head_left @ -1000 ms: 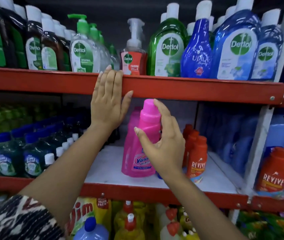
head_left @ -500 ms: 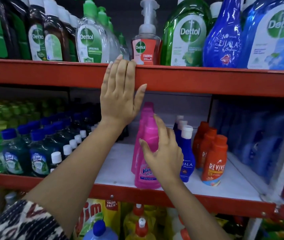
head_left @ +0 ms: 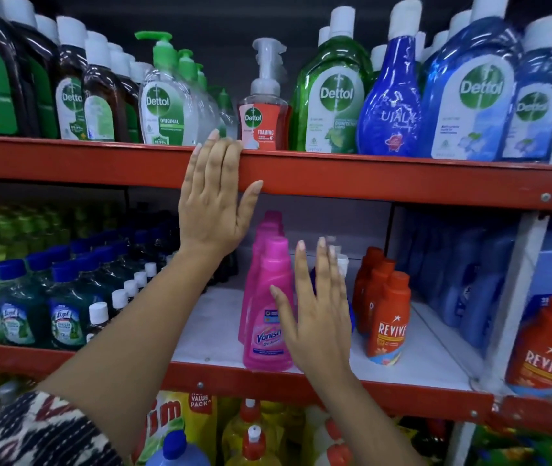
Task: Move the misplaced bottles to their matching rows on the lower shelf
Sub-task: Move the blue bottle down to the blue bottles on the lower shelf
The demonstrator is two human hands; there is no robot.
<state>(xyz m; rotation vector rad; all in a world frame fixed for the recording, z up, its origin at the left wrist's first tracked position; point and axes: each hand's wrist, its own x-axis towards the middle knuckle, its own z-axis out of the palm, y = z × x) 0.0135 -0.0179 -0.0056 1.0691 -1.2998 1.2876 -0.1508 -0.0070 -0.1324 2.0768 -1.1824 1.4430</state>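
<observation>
Vanish bottle (head_left: 266, 307) upright, Revive bottles (head_left: 387, 317) near, Dettol above

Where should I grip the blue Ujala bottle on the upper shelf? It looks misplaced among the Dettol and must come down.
Probably by the narrow neck under the white cap of the Ujala bottle, from the front: it stands upright at the shelf edge, and Dettol bottles press close on both sides of its wide body.

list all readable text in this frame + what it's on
"Dettol ORIGINAL": clear pump bottle
"Dettol FOAMING": red foaming pump bottle
"Dettol": green bottle
"UJALA": dark blue bottle
"Dettol": large blue bottle
"Vanish": front pink bottle
"REVIVE": front orange bottle
"VALUE PACK": yellow pack
Fine print and the teal bottles' labels: too blurred.
</observation>
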